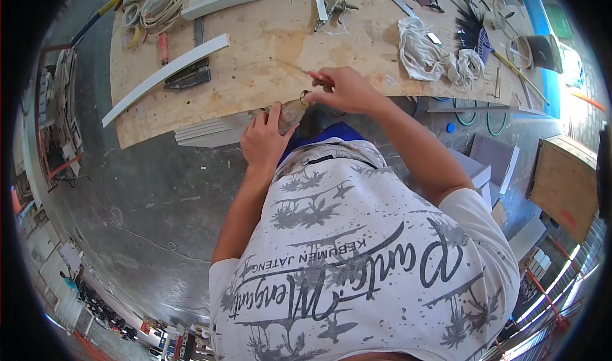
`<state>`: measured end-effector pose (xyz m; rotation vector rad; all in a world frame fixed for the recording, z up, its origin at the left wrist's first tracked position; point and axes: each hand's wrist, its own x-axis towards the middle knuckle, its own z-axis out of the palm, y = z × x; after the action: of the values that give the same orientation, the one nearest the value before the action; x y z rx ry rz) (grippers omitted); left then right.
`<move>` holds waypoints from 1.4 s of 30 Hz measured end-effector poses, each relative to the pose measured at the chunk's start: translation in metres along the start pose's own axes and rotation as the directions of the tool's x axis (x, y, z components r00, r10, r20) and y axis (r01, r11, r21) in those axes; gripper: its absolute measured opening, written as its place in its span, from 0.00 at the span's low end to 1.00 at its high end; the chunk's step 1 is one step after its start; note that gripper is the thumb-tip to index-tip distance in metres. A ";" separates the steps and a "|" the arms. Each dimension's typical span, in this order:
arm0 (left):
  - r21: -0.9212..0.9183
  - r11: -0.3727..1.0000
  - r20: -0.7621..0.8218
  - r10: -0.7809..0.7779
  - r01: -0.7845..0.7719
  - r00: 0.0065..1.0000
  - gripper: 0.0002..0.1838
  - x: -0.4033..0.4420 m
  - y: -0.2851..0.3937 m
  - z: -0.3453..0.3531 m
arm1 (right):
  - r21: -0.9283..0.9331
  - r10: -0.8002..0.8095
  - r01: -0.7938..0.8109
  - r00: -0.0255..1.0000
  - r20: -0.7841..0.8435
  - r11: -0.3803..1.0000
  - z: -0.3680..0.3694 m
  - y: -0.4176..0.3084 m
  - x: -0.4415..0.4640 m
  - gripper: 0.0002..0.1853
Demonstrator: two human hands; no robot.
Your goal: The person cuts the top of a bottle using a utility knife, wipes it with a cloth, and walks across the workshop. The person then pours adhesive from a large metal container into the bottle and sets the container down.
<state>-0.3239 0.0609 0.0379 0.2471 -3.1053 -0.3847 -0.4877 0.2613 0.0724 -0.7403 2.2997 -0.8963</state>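
At the front edge of the workbench, my left hand (262,138) has its fingers and thumb around a pale, partly see-through piece (293,114) whose kind I cannot make out. My right hand (347,90) is closed around a red-handled screwdriver (317,76), its thin shaft pointing up and left over the wood. A small dark ring-like thing (305,96) shows between the two hands. Under the bench edge, beside my left hand, lies a stack of white panels (210,131).
A long white strip (169,74) overhangs the bench's left edge, near a dark metal clamp (189,75). White cloths (424,49) and a dark-bristled brush (475,36) lie on the right. A wooden box (564,182) stands on the floor at right.
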 end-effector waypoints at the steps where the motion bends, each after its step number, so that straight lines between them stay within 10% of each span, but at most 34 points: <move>1: -0.020 0.999 -0.052 0.032 -0.033 0.998 0.34 -0.001 0.001 -0.002 | -0.062 -0.015 0.017 1.000 0.028 0.998 0.001 -0.006 -0.004 0.19; 19: -0.068 0.989 -0.159 0.116 -0.128 0.980 0.37 0.003 0.026 -0.027 | -0.008 -0.081 0.086 0.889 -0.452 0.996 0.003 -0.004 -0.039 0.14; 23: -0.099 0.994 -0.222 0.026 -0.049 0.975 0.36 -0.008 -0.001 -0.011 | 0.027 0.163 -0.210 0.663 -0.730 0.977 -0.069 0.053 -0.041 0.17; 25: -0.114 0.993 -0.267 0.002 -0.034 0.964 0.36 -0.019 -0.016 -0.003 | 0.360 0.391 -0.186 0.638 -0.664 0.914 -0.101 0.061 -0.053 0.15; 32: -0.268 0.953 -0.057 -0.162 0.141 0.985 0.40 0.001 0.009 -0.023 | -0.111 -0.074 -0.003 0.724 -0.686 0.994 -0.078 0.023 -0.048 0.20; 36: -0.233 0.962 -0.030 -0.153 0.142 0.988 0.42 0.009 0.031 -0.042 | 0.224 0.031 0.104 0.849 -0.527 0.969 -0.029 -0.031 -0.048 0.17; 42: -0.111 0.994 -0.125 -0.012 -0.002 0.992 0.41 0.013 0.040 -0.047 | 0.035 -0.103 0.144 0.841 -0.531 0.989 -0.004 -0.045 -0.030 0.12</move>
<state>-0.3416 0.0860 0.0926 0.2671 -2.9490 -0.5180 -0.4568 0.2545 0.1170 -0.6756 2.6926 -1.3811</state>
